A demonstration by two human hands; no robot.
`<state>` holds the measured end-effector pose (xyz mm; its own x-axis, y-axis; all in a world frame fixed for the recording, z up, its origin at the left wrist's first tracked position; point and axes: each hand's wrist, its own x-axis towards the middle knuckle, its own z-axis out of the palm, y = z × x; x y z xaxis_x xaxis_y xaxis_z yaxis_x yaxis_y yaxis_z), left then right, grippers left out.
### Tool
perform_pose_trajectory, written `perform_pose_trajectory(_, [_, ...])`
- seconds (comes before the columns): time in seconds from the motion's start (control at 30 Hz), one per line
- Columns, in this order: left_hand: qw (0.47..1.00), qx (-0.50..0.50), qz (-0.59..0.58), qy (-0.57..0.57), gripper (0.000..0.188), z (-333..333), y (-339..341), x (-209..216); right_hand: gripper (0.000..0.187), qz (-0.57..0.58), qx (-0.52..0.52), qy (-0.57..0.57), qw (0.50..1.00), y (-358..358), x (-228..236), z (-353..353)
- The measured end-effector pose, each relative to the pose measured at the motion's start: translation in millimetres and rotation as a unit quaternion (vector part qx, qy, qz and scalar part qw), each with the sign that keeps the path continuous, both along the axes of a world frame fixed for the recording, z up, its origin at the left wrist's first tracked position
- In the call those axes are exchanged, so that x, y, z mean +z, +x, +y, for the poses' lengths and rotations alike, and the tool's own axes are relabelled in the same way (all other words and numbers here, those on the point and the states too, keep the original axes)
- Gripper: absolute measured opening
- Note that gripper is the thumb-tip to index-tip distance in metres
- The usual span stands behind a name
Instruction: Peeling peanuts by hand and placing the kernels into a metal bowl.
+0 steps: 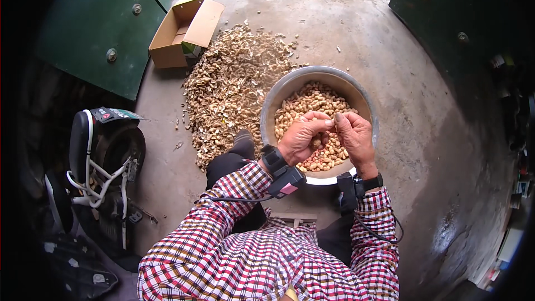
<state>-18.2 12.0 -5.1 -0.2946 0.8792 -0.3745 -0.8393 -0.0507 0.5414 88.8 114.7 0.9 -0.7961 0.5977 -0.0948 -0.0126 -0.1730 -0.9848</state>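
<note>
Where a basin holds them, tan peanuts, pinkish kernels

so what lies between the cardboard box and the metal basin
A heap of peanut shells lies between the cardboard box and metal basin, as the head view shows.

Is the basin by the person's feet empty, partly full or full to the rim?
Partly full: peanuts cover the bottom of the basin, and bare inner wall shows between them and its rim.
</note>
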Motion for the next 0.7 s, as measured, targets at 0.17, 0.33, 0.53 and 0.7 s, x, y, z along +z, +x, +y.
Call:
perform_pose_trajectory(0.17, [0.999,-0.033,-0.022,0.018,0.012,-0.9,-0.9,-4.6,0.022,-0.010,0.000,0.091,0.996,2.4,2.8,0.5])
perform_pose_trajectory(0.33, [0.999,-0.026,-0.017,0.009,0.012,-0.8,1.0,-2.3,0.023,-0.006,0.005,0.103,0.995,3.1,0.1,1.8])
perform_pose_trajectory(0.53, [0.999,-0.031,0.008,0.006,0.012,-1.1,0.3,-3.4,0.022,-0.017,0.010,0.151,0.988,1.6,1.2,0.4])
perform_pose_trajectory(0.7, [0.999,-0.020,0.029,-0.026,0.009,-0.7,2.2,0.1,0.021,-0.033,0.011,0.183,0.983,2.2,3.1,0.6])
